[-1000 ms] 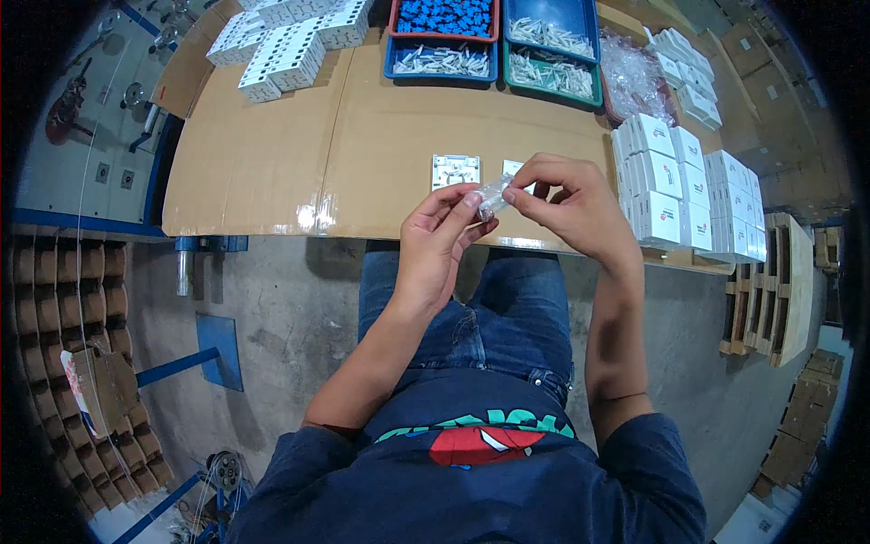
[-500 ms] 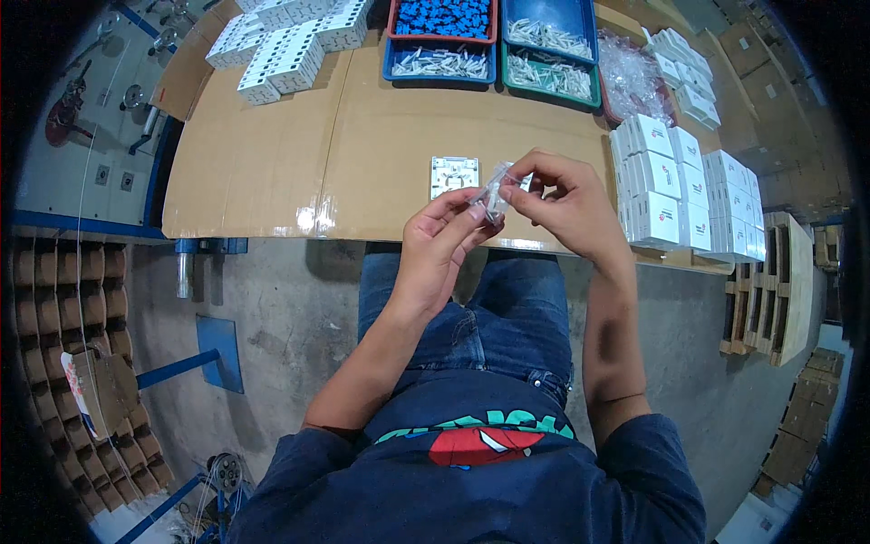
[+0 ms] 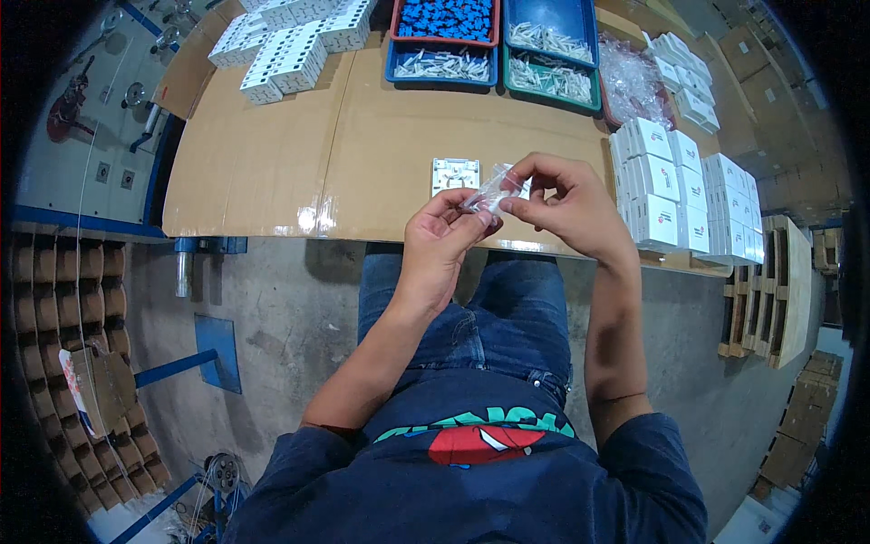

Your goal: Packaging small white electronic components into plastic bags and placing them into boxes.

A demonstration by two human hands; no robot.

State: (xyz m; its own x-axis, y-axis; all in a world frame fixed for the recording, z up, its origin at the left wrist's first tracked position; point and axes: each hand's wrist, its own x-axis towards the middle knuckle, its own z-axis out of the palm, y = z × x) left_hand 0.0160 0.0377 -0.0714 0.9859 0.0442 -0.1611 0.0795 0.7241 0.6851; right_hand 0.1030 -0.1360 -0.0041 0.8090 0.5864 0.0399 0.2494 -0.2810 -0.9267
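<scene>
Between my two hands, over the near edge of the cardboard-covered table, is a small clear plastic bag [image 3: 495, 189] with small pale parts in it. My left hand [image 3: 441, 238] pinches the bag's lower left side between thumb and fingers. At the bag's upper right, the thumb and forefinger of my right hand [image 3: 566, 201] are closed on it. Just beyond my left fingertips a white square plastic housing [image 3: 455, 172] lies flat on the table. Another white piece shows partly behind my right fingers, mostly hidden.
Across the table stand a red tray of blue parts [image 3: 446, 20], a blue tray [image 3: 441, 65], another blue tray [image 3: 550, 36] and a green tray [image 3: 553, 82] of small pale parts. Clear bags [image 3: 634, 77] and stacked white boxes [image 3: 654, 177] sit right; white housings [image 3: 285, 68] stand far left.
The clear bag has turned and spread flatter between my fingers. Both hands have shifted only slightly and keep their pinch on it.
</scene>
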